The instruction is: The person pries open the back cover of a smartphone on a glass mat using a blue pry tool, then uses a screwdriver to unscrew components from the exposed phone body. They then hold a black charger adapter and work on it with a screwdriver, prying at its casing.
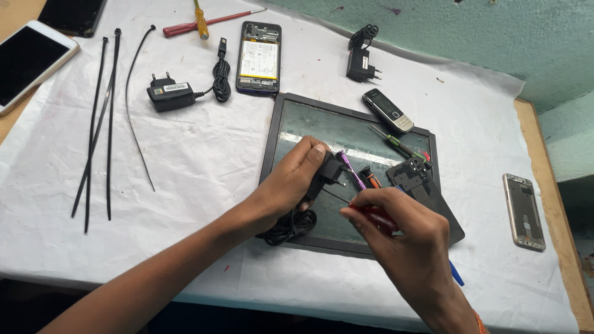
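left hand [291, 182] grips the light, rigid charger [329, 170] by its body, floppy cord [291, 226] dangling; right hand [402, 232] pinches a red tool [377, 216]

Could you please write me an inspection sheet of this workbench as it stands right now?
Surface: table under a creased white sheet, with a dark framed glass panel on it.
Job's things: black charger adapter, its coiled cord hanging below; red-handled tool.
Clutter: opened phone, keypad phone, gold phone shell, white phone, screwdrivers, green screwdriver.
Grippers: left hand holds the adapter; right hand holds the tool.
Cables: black cable ties; two spare chargers.
Surroundings: green wall.
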